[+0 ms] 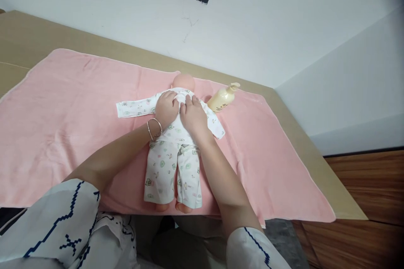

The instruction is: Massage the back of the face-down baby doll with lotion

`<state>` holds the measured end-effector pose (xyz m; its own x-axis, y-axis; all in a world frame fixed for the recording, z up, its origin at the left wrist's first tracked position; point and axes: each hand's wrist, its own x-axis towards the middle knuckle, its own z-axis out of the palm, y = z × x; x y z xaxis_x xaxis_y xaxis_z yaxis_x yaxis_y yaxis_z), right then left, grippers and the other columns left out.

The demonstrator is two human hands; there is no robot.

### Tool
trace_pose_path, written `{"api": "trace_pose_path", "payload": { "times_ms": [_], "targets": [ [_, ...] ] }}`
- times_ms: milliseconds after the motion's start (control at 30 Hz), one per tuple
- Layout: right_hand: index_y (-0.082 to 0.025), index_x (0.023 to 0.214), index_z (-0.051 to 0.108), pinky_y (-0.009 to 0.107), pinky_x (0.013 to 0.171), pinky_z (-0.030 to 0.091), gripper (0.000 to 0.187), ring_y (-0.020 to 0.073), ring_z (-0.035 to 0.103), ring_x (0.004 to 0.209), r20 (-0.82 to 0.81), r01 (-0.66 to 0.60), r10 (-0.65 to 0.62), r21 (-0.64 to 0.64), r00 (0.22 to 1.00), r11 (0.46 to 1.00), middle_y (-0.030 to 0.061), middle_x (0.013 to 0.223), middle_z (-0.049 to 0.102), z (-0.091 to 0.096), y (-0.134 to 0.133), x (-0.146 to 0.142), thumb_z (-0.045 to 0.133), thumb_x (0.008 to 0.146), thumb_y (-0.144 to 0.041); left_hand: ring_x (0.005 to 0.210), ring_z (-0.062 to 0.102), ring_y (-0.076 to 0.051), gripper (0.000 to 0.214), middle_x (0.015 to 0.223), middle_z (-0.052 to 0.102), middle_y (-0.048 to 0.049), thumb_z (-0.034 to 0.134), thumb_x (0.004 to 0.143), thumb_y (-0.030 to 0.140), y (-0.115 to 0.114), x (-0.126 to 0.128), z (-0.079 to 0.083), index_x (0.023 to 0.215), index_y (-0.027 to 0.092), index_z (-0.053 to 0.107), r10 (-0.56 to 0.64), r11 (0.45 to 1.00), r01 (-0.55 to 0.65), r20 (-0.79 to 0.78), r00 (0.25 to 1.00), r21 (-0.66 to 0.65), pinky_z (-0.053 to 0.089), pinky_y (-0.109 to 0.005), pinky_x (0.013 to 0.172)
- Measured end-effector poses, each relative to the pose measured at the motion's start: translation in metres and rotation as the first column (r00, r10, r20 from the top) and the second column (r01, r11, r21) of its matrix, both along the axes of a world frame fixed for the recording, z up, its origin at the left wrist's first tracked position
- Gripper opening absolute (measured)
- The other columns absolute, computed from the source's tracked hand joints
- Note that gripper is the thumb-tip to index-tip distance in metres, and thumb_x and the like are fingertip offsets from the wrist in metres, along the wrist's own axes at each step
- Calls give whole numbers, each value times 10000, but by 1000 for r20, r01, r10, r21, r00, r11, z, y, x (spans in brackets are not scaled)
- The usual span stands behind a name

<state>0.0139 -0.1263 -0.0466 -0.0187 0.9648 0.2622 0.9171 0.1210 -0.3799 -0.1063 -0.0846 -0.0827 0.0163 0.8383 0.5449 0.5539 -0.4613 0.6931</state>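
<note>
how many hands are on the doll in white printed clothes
2: the bare left hand and bare right hand, side by side on the white printed fabric top.

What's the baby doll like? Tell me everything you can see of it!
The baby doll lies stretched out on a pink blanket. Its bald, pinkish head looks like smooth plastic; no face shows. It wears a white cloth top and matching trousers, both with small, mostly greenish prints. One sleeve sticks straight out toward the left of the picture; the other slants down to the right. Bare feet peek from the trouser legs. The person's left hand and right hand rest on its upper body.
</note>
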Motion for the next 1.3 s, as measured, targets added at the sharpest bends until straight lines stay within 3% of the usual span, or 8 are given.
{"api": "trace_pose_path", "payload": {
  "times_ms": [200, 333, 467, 533, 800, 967, 1133, 1300],
  "targets": [
    [-164, 1450, 534, 579, 1263, 183, 504, 333, 297, 1523, 9, -225, 225, -14, 974, 974, 98, 1582, 439, 4, 5, 5, 398, 969, -233, 1265, 600, -266, 374, 1260, 703, -144, 393, 920, 137, 0, 3, 3, 1162, 128, 679, -20, 999, 16, -77, 997, -48, 406, -465, 1174],
    [-119, 1489, 471, 513, 1247, 255, 563, 316, 309, 1521, -99, -95, 94, -5, 991, 995, 166, 1605, 383, 2, 14, 21, 417, 998, -391, 1389, 493, -318, 386, 1391, 613, -201, 409, 965, 210, -10, 7, 1, 1259, 71, 617, 0, 1000, 1, -169, 986, 5, 321, -531, 1221],
    [-161, 1275, 668, 465, 1124, 427, 439, 309, 561, 1320, -98, 42, -31, 109, 995, 993, 156, 1344, 658, 0, 7, 17, 408, 984, -361, 1272, 560, -309, 346, 1278, 650, -195, 398, 978, 216, -20, 5, 3, 1167, 96, 662, 11, 996, 11, -235, 972, 94, 409, -497, 1147],
    [-175, 1217, 698, 454, 1087, 460, 414, 298, 602, 1261, -118, 38, -23, 132, 993, 990, 133, 1288, 694, -1, 6, 17, 413, 972, -348, 1183, 591, -293, 323, 1197, 668, -167, 404, 977, 216, -22, 3, 4, 1113, 129, 684, 18, 994, 9, -251, 968, 108, 462, -471, 1084],
    [-93, 1486, 449, 540, 1258, 213, 559, 315, 283, 1531, -89, -72, 70, -21, 994, 997, 153, 1602, 393, -7, 25, 34, 387, 959, -268, 1396, 476, -310, 449, 1450, 570, -173, 354, 1020, 329, -12, 3, 3, 1327, 103, 591, 3, 1000, -4, -271, 963, -4, 334, -509, 1216],
    [-72, 1348, 559, 493, 1153, 392, 453, 329, 494, 1391, 71, 7, -6, -19, 997, 1000, 212, 1426, 581, 8, 1, 7, 323, 988, -211, 1459, 421, -302, 460, 1518, 519, -151, 375, 1014, 329, -3, -2, 0, 1381, 121, 556, -50, 998, 34, -308, 950, -56, 302, -517, 1238],
    [-43, 1246, 606, 474, 1082, 441, 411, 365, 555, 1313, 212, 66, -58, -29, 976, 997, 255, 1314, 638, 23, -22, -16, 324, 1016, -234, 1364, 520, -263, 402, 1410, 619, -123, 352, 1011, 258, -4, -3, 1, 1289, 133, 614, -46, 996, 68, -327, 944, 56, 364, -480, 1210],
    [-134, 1185, 633, 513, 1128, 401, 378, 314, 568, 1294, 64, -107, 108, -16, 992, 994, 186, 1320, 652, 17, 0, 12, 318, 1023, -268, 1107, 631, -275, 331, 1127, 707, -146, 365, 991, 194, -20, 2, 9, 1007, 133, 690, 2, 991, 50, -388, 921, 125, 499, -449, 1038]
  ]
}}
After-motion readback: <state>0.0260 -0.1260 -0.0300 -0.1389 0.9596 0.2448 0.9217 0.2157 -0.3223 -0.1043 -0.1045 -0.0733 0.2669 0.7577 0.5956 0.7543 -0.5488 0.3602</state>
